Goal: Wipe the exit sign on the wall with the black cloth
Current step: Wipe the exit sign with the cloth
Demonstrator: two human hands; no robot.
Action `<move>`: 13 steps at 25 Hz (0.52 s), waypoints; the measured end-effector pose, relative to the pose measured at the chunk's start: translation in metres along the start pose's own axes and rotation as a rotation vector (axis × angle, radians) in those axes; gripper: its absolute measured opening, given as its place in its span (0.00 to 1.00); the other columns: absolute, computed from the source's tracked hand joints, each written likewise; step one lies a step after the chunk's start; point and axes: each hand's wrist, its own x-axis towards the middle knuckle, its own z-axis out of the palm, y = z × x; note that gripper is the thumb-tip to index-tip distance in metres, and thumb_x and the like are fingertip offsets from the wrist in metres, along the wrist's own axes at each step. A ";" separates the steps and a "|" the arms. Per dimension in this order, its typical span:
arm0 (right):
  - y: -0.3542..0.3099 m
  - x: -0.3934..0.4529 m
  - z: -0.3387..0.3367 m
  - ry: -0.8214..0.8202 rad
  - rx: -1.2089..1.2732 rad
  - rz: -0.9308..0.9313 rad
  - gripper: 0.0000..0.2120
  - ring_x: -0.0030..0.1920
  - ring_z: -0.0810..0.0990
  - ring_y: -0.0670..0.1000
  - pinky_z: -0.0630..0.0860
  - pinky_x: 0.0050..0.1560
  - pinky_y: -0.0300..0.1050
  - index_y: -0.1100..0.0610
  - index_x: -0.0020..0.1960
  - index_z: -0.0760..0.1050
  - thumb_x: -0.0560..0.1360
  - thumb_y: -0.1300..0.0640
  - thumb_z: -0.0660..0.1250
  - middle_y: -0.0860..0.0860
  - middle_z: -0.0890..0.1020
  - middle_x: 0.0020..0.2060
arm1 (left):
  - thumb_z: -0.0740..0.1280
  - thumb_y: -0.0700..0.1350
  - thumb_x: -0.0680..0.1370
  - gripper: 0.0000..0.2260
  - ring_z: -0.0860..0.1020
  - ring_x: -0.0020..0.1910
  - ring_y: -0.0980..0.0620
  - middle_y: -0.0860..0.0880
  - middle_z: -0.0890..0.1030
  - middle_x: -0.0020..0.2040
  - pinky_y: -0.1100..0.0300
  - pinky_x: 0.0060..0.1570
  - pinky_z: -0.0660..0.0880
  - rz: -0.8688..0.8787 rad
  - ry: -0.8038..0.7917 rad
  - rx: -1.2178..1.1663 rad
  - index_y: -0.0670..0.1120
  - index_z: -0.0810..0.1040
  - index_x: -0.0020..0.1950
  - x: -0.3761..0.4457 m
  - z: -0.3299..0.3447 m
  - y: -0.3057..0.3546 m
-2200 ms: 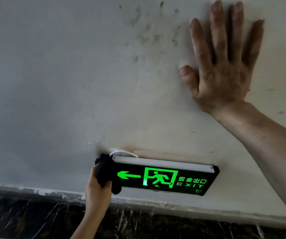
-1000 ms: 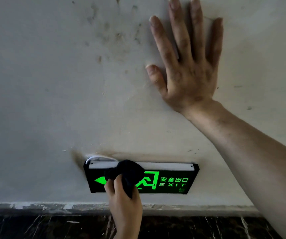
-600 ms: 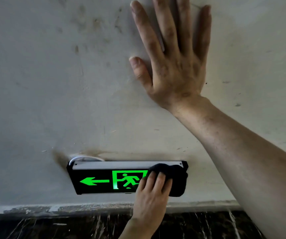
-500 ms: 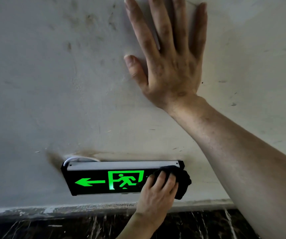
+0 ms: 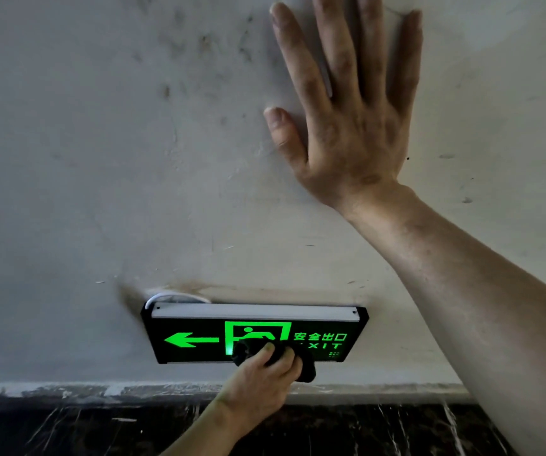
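The exit sign (image 5: 199, 340) is a black box low on the wall, with a glowing green arrow, a running figure and the word EXIT. My left hand (image 5: 261, 376) grips the black cloth (image 5: 304, 363) and presses it on the lower middle of the sign, covering the figure's legs. My right hand (image 5: 347, 126) lies flat on the wall above the sign, fingers spread, holding nothing.
The pale plaster wall (image 5: 84, 159) carries dark smudges above and a brown stain beside the sign's top left corner. A white cable (image 5: 166, 296) loops out above the sign. A dark marble skirting (image 5: 67, 429) runs along the bottom.
My left hand slid the cloth from the sign's left end to its right end, then back left to the lower middle. My right hand stayed pressed flat on the wall.
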 end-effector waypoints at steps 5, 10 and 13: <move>0.002 0.000 0.004 0.012 -0.021 -0.012 0.27 0.72 0.69 0.65 0.59 0.71 0.70 0.52 0.76 0.67 0.81 0.40 0.55 0.60 0.74 0.72 | 0.79 0.55 0.61 0.20 0.79 0.58 0.53 0.55 0.82 0.60 0.53 0.53 0.79 -0.015 -0.072 0.021 0.55 0.86 0.51 -0.060 0.011 -0.036; 0.004 0.000 0.008 0.006 -0.015 -0.025 0.29 0.73 0.63 0.64 0.57 0.72 0.70 0.52 0.78 0.63 0.81 0.40 0.57 0.61 0.71 0.74 | 0.81 0.48 0.54 0.18 0.82 0.51 0.50 0.51 0.85 0.52 0.50 0.44 0.82 -0.176 -0.077 -0.019 0.49 0.87 0.43 -0.116 0.013 -0.068; 0.005 -0.001 0.007 0.009 -0.004 -0.029 0.29 0.74 0.62 0.64 0.56 0.73 0.70 0.52 0.79 0.61 0.81 0.40 0.56 0.60 0.70 0.74 | 0.82 0.47 0.53 0.19 0.83 0.50 0.48 0.50 0.85 0.50 0.51 0.42 0.82 -0.307 -0.065 -0.063 0.48 0.87 0.42 -0.139 0.013 -0.073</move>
